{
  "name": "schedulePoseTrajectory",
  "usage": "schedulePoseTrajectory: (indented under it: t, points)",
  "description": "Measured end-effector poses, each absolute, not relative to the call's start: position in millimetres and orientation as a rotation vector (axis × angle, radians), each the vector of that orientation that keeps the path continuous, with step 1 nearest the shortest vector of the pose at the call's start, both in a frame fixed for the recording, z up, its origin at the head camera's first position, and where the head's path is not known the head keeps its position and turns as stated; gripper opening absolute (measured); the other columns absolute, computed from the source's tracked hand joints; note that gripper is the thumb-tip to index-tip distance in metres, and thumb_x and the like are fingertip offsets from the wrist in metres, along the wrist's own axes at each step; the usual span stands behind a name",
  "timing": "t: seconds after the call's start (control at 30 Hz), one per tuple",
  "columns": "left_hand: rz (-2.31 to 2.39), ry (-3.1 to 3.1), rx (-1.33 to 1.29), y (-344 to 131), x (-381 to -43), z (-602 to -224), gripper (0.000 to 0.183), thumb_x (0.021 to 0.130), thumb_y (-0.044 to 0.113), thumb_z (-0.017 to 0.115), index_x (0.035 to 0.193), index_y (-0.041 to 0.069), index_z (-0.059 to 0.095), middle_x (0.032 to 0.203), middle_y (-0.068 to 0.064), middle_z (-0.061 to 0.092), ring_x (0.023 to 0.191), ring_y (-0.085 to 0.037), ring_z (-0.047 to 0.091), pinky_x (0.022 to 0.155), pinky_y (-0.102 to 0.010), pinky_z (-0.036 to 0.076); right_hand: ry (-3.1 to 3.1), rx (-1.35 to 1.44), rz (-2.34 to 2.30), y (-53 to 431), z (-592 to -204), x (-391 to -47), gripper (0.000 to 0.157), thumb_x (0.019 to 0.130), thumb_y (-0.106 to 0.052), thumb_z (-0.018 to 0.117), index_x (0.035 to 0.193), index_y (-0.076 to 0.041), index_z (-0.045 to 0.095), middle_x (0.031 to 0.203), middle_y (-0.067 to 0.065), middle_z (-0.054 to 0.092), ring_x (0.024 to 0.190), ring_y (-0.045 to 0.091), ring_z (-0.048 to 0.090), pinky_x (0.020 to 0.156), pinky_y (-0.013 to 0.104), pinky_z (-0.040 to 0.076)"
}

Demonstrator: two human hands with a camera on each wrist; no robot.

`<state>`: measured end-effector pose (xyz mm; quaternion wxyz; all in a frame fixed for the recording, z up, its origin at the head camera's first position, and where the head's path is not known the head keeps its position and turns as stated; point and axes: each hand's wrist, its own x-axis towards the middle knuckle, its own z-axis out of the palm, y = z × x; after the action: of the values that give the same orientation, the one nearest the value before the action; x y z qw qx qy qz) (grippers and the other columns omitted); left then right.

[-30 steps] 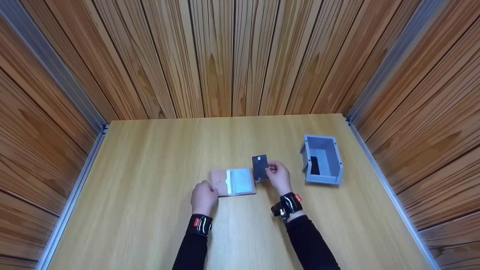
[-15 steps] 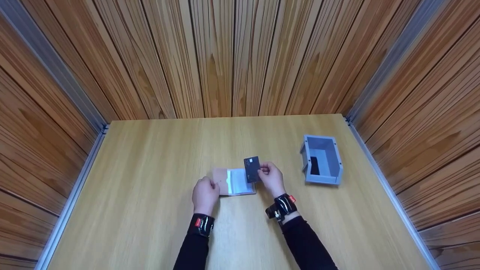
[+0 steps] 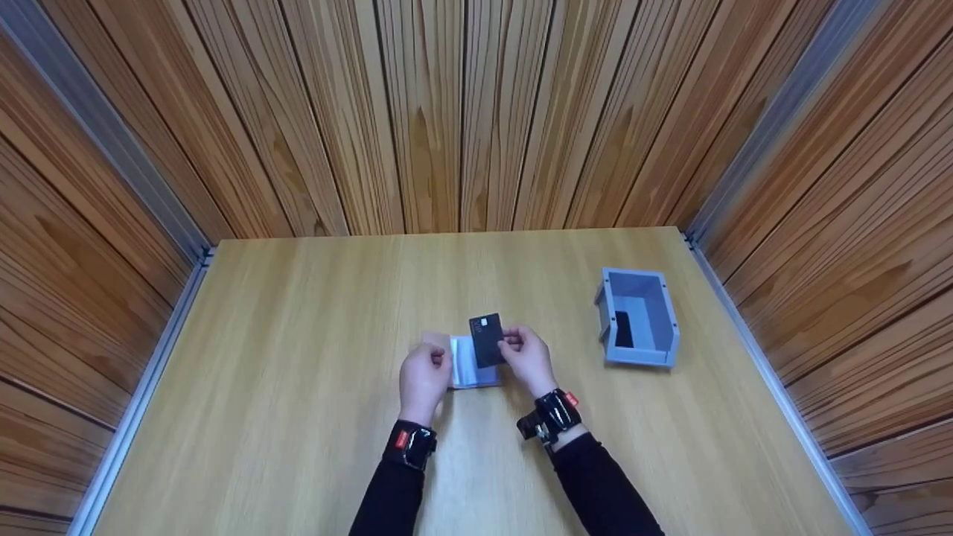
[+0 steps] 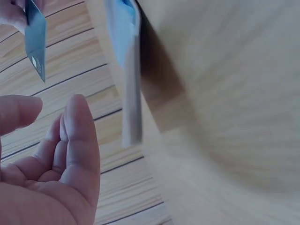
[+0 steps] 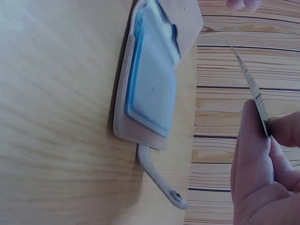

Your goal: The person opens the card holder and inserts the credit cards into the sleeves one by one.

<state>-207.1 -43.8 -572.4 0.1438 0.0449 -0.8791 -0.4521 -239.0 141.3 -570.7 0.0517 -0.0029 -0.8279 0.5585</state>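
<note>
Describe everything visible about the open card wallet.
The wallet lies open on the wooden-looking table. Its pinkish-beige cover looks like leather. A stack of clear, bluish sleeves, seemingly plastic, fills the side nearer the right hand. From that side's edge a narrow strap with a metal-looking snap sticks out, unfastened. The left hand and the dark card pinched by the right hand show clear of it.

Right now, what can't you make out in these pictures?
- Card, head view: its printing is too small to read.
- Wallet, head view: partly hidden behind the card and left grip; left wrist view: cut off by the top edge.
- Dark patch in the bin, head view: too small to tell what it is.
- Left grip, right wrist view: mostly cut off by the top edge.
</note>
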Motion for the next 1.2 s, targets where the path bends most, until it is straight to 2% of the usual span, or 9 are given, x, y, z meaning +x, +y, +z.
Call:
schedulePoseTrajectory:
  t: [0.27, 0.43, 0.63, 0.8, 0.87, 1.03, 1.2]
  points:
    - [-1.466, -2.544, 0.156, -33.1, -207.7, -571.4, 0.025, 0.088, 0.01, 0.072, 0.106, -0.007, 0.068, 0.088, -0.01, 0.068, 0.083, -0.025, 0.065, 0.076, -0.039, 0.054, -2.489, 0.054, 1.742, 137.1, -570.0, -233.6, 0.021, 0.086, 0.004, 0.066, 0.105, 0.01, 0.062, 0.095, 0.016, 0.065, 0.091, 0.03, 0.063, 0.083, 0.039, 0.054]
    - [-1.57, -2.523, 0.18, -29.1, -207.7, -570.4, 0.029, 0.089, 0.009, 0.071, 0.112, -0.009, 0.065, 0.092, -0.012, 0.069, 0.087, -0.026, 0.066, 0.079, -0.039, 0.054, -2.465, 0.073, 1.797, 133.4, -569.7, -230.9, 0.022, 0.085, 0.006, 0.066, 0.106, 0.011, 0.061, 0.096, 0.018, 0.065, 0.09, 0.029, 0.062, 0.082, 0.035, 0.053]
    - [-1.655, -2.454, 0.177, -24.9, -205.9, -567.8, 0.024, 0.089, 0.004, 0.069, 0.11, -0.008, 0.066, 0.092, -0.014, 0.07, 0.086, -0.028, 0.067, 0.077, -0.039, 0.055, -2.447, 0.06, 1.869, 128.4, -570.4, -229.4, 0.022, 0.087, 0.006, 0.066, 0.106, 0.014, 0.06, 0.097, 0.019, 0.064, 0.09, 0.025, 0.06, 0.078, 0.025, 0.05]
    - [-1.648, -2.393, 0.153, -22.8, -205.2, -569.9, 0.018, 0.086, -0.001, 0.069, 0.104, -0.006, 0.068, 0.089, -0.013, 0.07, 0.084, -0.028, 0.067, 0.076, -0.041, 0.055, -2.441, 0.117, 1.875, 122.2, -545.0, -215.2, 0.021, 0.087, 0.01, 0.062, 0.104, 0.02, 0.056, 0.096, 0.029, 0.062, 0.091, 0.036, 0.061, 0.076, 0.022, 0.049]
    - [-1.65, -2.373, 0.149, -22.5, -205.1, -571.0, 0.017, 0.086, -0.002, 0.07, 0.102, -0.005, 0.068, 0.088, -0.013, 0.07, 0.083, -0.027, 0.067, 0.076, -0.041, 0.055, -2.451, 0.123, 1.872, 121.3, -543.2, -213.8, 0.022, 0.086, 0.01, 0.062, 0.104, 0.02, 0.056, 0.097, 0.03, 0.062, 0.093, 0.039, 0.061, 0.079, 0.028, 0.052]
    - [-1.68, -2.349, 0.162, -22.3, -204.6, -571.5, 0.017, 0.084, -0.004, 0.071, 0.101, -0.005, 0.067, 0.087, -0.012, 0.069, 0.082, -0.027, 0.067, 0.077, -0.04, 0.055, -2.448, 0.083, 1.896, 123.9, -568.1, -224.3, 0.023, 0.086, 0.005, 0.066, 0.106, 0.013, 0.059, 0.098, 0.021, 0.064, 0.093, 0.028, 0.062, 0.084, 0.034, 0.053]
    - [-1.719, -2.33, 0.193, -21.4, -204.6, -572.1, 0.018, 0.083, -0.006, 0.071, 0.1, -0.006, 0.067, 0.087, -0.012, 0.068, 0.082, -0.027, 0.066, 0.078, -0.039, 0.055, -2.443, 0.086, 1.905, 124.4, -571.6, -225.4, 0.023, 0.086, 0.004, 0.067, 0.106, 0.011, 0.059, 0.097, 0.017, 0.065, 0.09, 0.023, 0.062, 0.08, 0.028, 0.052]
